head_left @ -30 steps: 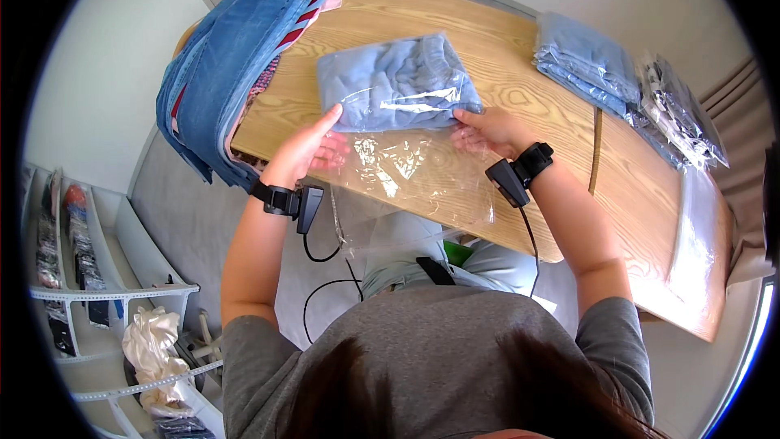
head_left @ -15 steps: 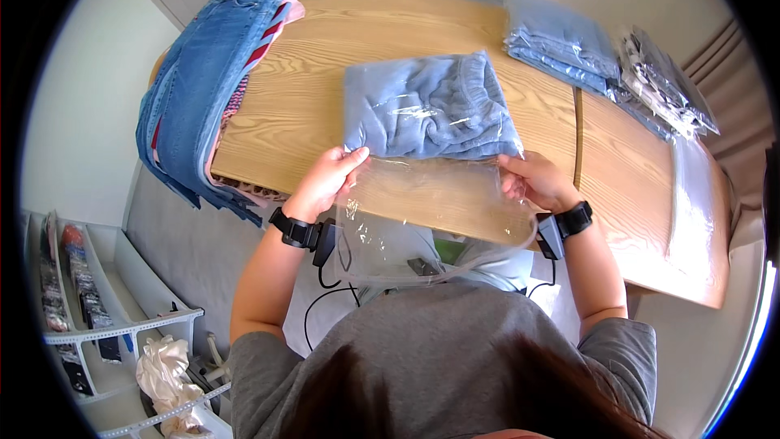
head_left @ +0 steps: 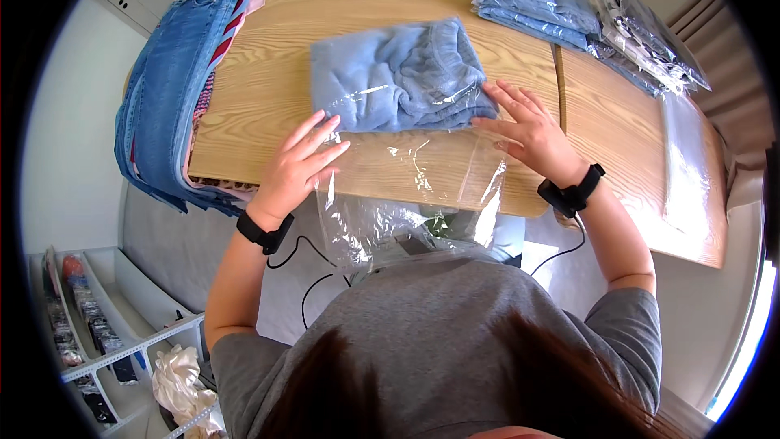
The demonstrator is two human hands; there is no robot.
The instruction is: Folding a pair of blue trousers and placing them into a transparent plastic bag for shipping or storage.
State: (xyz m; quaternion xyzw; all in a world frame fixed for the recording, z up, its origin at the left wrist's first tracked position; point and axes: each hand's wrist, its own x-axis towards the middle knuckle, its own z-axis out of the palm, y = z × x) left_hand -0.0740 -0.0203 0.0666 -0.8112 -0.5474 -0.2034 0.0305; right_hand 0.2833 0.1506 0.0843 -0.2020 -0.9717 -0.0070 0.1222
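Observation:
A folded light-blue garment [head_left: 398, 77] with a gathered waistband lies on the wooden table inside a clear plastic bag [head_left: 406, 171]. The loose end of the bag drapes over the table's near edge toward my body. My left hand [head_left: 299, 161] rests with fingers spread at the bag's left side, by the garment's near left corner. On the right, my right hand [head_left: 528, 130] is also spread, its fingertips on the bag at the garment's near right corner. Neither hand grips the plastic. A black strapped device sits on each wrist.
Jeans and other garments [head_left: 175, 97] hang over the table's left end. At the back right lie bagged blue garments [head_left: 532, 0] and bagged dark and white ones [head_left: 646, 36]. Flat clear bags [head_left: 686, 162] lie at the right. A white divided shelf unit [head_left: 134, 341] stands lower left. Cables hang below.
Both hands have let go of the bag's edges and spread their fingers. The loose end of the bag has dropped and flattened. My view has shifted slightly.

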